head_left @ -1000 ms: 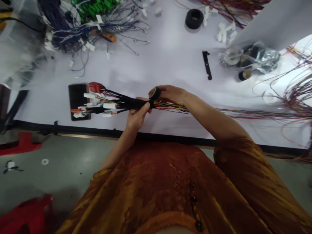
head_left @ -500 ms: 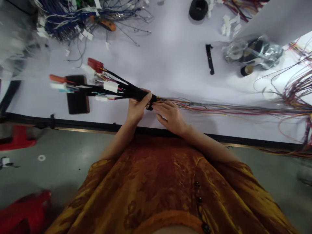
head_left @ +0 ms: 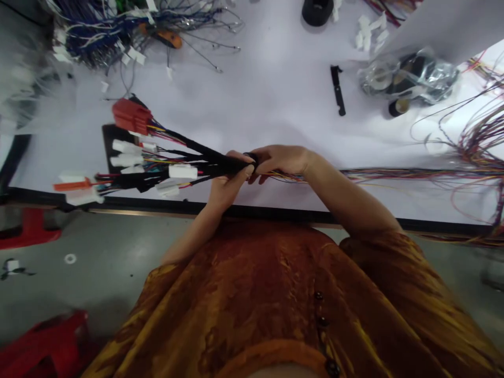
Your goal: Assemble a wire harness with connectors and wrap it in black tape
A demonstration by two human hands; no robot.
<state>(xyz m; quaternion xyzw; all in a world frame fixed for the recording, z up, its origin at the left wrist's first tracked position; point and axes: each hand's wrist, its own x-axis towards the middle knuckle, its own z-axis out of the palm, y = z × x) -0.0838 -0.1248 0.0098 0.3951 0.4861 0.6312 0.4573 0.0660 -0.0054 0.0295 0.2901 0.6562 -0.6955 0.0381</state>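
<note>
A wire harness (head_left: 197,152) lies across the worktable, its black-taped branches spreading to the left. These branches end in a red connector (head_left: 132,116), several white connectors (head_left: 128,153) and an orange piece (head_left: 73,185). My left hand (head_left: 228,184) is closed around the trunk where the branches meet, thumb on top. Right beside it, my right hand (head_left: 281,159) has its fingers bent around a small roll of black tape (head_left: 251,156), partly hidden by the fingers, against the bundle. Loose coloured wires (head_left: 378,173) run from under my right hand to the right.
A dark flat rectangular object (head_left: 111,137) lies under the connectors. Beyond are a blue wire pile (head_left: 90,44), an orange-handled tool (head_left: 169,38), a black tape roll (head_left: 317,11), a black cutter (head_left: 337,90) and a plastic bag (head_left: 413,79). Red stools (head_left: 51,341) stand below the table edge.
My right hand has gone from lying on the wires to curling over the bundle from the far side. The tape roll moved from below the trunk to above it; the connectors swung left and nearer.
</note>
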